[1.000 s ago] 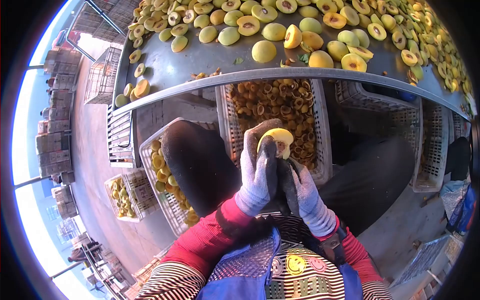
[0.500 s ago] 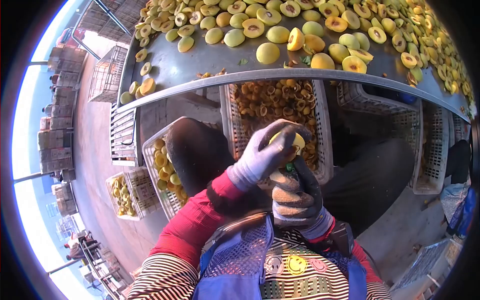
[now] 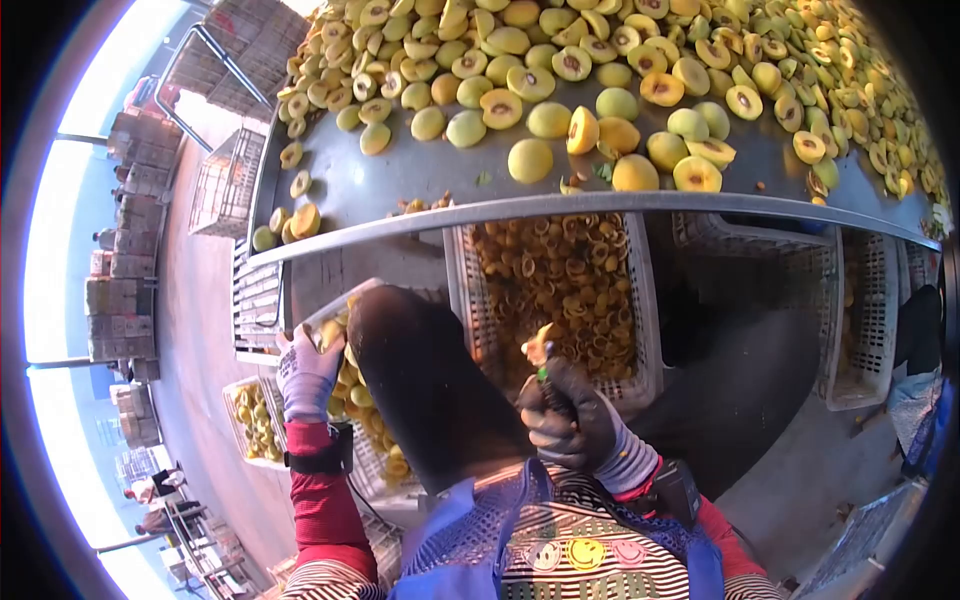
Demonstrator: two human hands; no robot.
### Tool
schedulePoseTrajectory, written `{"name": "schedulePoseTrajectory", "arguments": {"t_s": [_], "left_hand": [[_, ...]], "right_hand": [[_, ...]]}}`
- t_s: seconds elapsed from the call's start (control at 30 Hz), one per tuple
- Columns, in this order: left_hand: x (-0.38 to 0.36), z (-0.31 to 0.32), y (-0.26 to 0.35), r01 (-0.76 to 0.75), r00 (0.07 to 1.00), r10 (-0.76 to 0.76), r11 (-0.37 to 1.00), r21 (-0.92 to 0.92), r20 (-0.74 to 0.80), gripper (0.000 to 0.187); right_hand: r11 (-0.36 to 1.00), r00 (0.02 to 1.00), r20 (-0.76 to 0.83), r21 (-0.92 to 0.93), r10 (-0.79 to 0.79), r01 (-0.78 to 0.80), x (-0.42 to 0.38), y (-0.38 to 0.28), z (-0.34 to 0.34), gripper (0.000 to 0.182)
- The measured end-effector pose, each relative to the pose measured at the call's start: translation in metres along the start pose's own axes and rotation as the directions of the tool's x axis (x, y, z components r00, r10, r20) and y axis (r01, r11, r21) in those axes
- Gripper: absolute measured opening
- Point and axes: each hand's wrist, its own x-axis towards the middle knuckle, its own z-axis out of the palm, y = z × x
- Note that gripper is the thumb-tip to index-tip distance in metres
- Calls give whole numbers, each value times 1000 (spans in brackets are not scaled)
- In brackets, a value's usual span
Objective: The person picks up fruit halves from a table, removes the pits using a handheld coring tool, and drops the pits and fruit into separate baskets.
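Note:
My left hand (image 3: 307,372), in a pale glove with dark print, reaches down at the left crate (image 3: 372,470) of halved yellow-green peaches (image 3: 359,396). Its thumb and fingers are apart over the fruit at the rim. My right hand (image 3: 572,418), in a dark, worn glove, is closed around a small pitting tool (image 3: 543,373) with a green collar. An orange-yellow scrap of peach (image 3: 538,345) sticks up at the tool's tip. Behind that hand, a crate (image 3: 648,300) between my knees holds many brownish curved scraps (image 3: 560,280).
A metal table (image 3: 400,165) with a raised front rim (image 3: 600,207) carries heaps of peach halves (image 3: 560,65). Another crate of fruit (image 3: 256,420) stands on the floor at left. Pale crates (image 3: 865,320) stand at right, and stacked crates (image 3: 120,300) line the far left.
My left hand has left the peach work above the middle crate and swung left and down to the fruit crate. My right hand has stayed near the middle with the tool. The view has tilted up.

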Motion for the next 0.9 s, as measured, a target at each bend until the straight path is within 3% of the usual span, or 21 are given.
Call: {"name": "schedulePoseTrajectory", "arguments": {"t_s": [0.03,0.07,0.1,0.13,0.2,0.27,0.3,0.37,0.4,0.43,0.47,0.5,0.53,0.57,0.6,0.63,0.7,0.73,0.77,0.83,0.9], "left_hand": [[2,1,5,-112,985,123,989,95,-120,53],[6,-18,55,-137,971,101,979,-153,-217,47],[11,-28,97,-240,950,168,932,-272,-262,46],[20,-27,131,-426,882,323,858,-288,-343,44],[42,-18,206,-390,921,359,822,-415,-153,43],[76,3,258,-516,824,559,808,-284,93,60],[93,30,272,-563,769,615,780,-273,172,62],[117,49,286,-547,737,627,772,-323,251,62],[125,57,281,-572,724,667,722,-389,172,63],[131,66,274,-597,708,700,664,-450,94,64],[120,55,270,-591,708,706,579,-562,-18,60],[112,58,261,-293,725,685,400,-869,71,55],[82,21,260,144,712,664,181,-973,229,49],[62,20,254,256,719,678,-58,-965,150,48],[40,10,246,522,658,686,-119,-844,311,47],[15,26,242,175,730,661,64,-983,173,49],[-24,2,242,689,578,709,-159,-707,404,46],[-35,0,243,690,578,708,-159,-706,405,46],[-45,-2,244,673,639,648,-212,-709,413,42],[-60,-1,245,649,699,580,-267,-713,419,39],[-73,5,243,524,782,443,-90,-847,438,36]], "right_hand": [[846,976,-37,-507,-214,166,5,3,-9,39],[433,913,36,-872,-407,228,11,6,-18,36],[-111,831,200,-980,-519,166,15,4,-21,36],[-291,832,88,-952,-548,-91,8,3,-3,40],[-147,817,-31,-979,-576,-141,8,-2,-21,40],[279,822,-247,-954,-513,-113,10,-14,-24,38],[286,820,-258,-951,-510,-121,7,-18,-26,38],[242,699,-218,-968,-681,-66,3,-27,-30,32],[525,692,-389,-851,-608,-18,0,-32,0,29],[533,687,-392,-846,-611,-9,0,-35,-9,29],[417,626,-265,-903,-733,106,-1,-37,-24,31],[280,541,-128,-937,-831,208,-1,-38,-34,34],[421,538,-187,-836,-822,353,-3,-39,-2,31],[433,535,-201,-830,-821,352,-8,-42,20,31],[436,607,-154,-829,-780,350,-13,-44,37,30],[436,674,-101,-830,-732,349,-15,-43,44,28],[460,637,-186,-838,-748,295,-9,-35,34,30],[-206,433,275,-958,-859,200,0,-34,16,30],[-763,309,718,-645,-624,-43,5,-34,13,30],[-648,416,608,-759,-676,57,-6,-27,22,31],[-343,511,330,-937,-794,73,-11,-18,27,33]]}}
